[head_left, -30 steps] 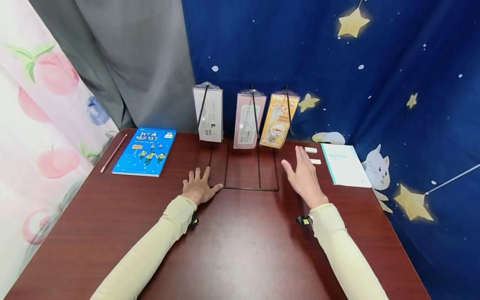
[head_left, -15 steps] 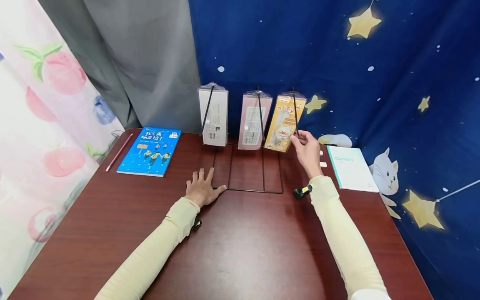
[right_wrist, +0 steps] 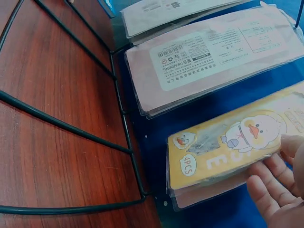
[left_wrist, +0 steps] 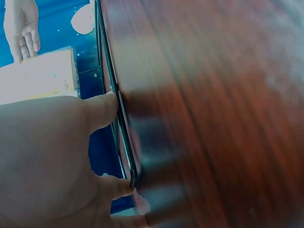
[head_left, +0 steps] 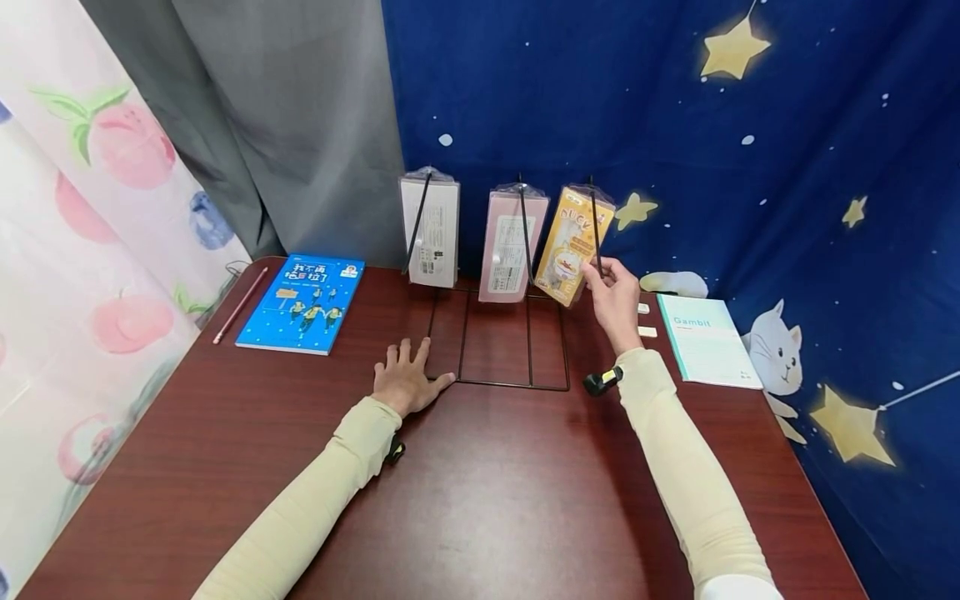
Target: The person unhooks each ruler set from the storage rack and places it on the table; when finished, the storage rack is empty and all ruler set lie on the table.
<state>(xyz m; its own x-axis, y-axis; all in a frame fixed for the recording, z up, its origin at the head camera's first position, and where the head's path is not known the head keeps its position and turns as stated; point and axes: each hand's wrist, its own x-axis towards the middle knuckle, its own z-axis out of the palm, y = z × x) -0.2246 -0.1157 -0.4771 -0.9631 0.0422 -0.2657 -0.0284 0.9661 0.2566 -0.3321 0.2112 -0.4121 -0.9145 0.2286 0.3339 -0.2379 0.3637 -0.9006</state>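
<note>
On a black wire rack (head_left: pixel 513 385), clear packets hang from three hooks. My right hand (head_left: pixel 617 304) pinches the lower right edge of the yellow duck-print packet (head_left: pixel 566 242), thumb on its front and fingers behind. In the right wrist view, another packet (right_wrist: pixel 187 199) shows behind the yellow one. A pink packet (head_left: pixel 510 250) hangs in the middle, a white packet (head_left: pixel 441 225) on the left, both with printed labels facing out. My left hand (head_left: pixel 401 385) rests with fingers spread at the rack's front left corner, its thumb on the wire.
A blue book (head_left: pixel 300 304) and a pink pencil (head_left: pixel 240 307) lie on the brown table (head_left: pixel 480 500) at left. Two small white blocks, one the front block (head_left: pixel 647 332), lie beside my right hand. A white "Gambit" notebook (head_left: pixel 708 342) is at right. Curtains hang behind.
My right hand has moved from open above the table up to the yellow packet and now pinches its edge. The packet's lower end has shifted slightly. The left hand stays put.
</note>
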